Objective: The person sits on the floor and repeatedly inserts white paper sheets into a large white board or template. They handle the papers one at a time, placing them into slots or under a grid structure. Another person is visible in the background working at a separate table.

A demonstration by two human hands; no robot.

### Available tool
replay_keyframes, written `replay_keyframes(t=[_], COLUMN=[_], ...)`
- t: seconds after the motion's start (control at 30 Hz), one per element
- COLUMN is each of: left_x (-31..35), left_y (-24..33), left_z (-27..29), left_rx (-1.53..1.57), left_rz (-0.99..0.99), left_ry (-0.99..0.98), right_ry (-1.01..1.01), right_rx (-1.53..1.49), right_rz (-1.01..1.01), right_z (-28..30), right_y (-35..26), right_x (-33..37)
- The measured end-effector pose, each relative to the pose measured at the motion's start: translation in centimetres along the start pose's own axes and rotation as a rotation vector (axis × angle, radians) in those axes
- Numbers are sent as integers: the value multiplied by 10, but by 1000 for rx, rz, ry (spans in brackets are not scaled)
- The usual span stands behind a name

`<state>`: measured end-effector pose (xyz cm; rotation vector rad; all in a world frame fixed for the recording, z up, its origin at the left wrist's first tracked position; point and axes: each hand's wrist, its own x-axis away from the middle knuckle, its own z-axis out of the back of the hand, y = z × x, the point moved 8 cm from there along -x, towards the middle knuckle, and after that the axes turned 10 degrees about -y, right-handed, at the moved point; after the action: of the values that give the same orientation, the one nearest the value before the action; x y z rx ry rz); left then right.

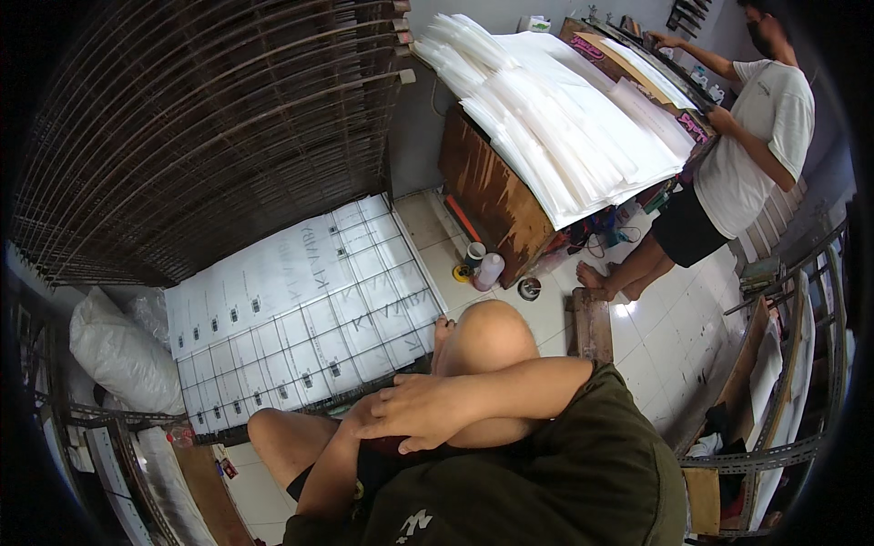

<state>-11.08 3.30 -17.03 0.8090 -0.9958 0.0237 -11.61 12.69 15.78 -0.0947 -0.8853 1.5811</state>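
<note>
I sit with both arms drawn together over my bent knees. Near the left knee, my right hand (414, 411) lies across my left wrist, fingers spread loosely and holding no object. My left forearm (330, 469) comes up from the lower edge; the left hand is hidden under the right hand and forearm. In front of my legs, a wire rack shelf (309, 318) carries white printed sheets (273, 268), its grid lying over part of them. Neither hand touches the sheets.
Tilted wire shelves (209, 118) rise at the far left. A wooden table (496, 196) bears white sheet stacks (564, 136). A co-worker (769, 118) holds a frame there. On the floor stand a bottle (489, 270), a cup (474, 252) and a wooden stool (592, 328). A stuffed white sack (123, 355) lies left.
</note>
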Motion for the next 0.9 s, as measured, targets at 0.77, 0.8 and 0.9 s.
replay_keyframes(t=[0.77,0.8,0.9], left_x=[1,0,1], left_y=[3,3,3], left_z=[1,1,2], left_rx=[13,15,15], left_rz=[-17,-19,-20], left_ry=[6,5,9], right_ry=[134,94,66], right_rx=[50,30,12], right_rz=[22,1,-20], right_z=[-1,-2,-3], right_y=[4,6,6], right_x=[-4,-5,-5])
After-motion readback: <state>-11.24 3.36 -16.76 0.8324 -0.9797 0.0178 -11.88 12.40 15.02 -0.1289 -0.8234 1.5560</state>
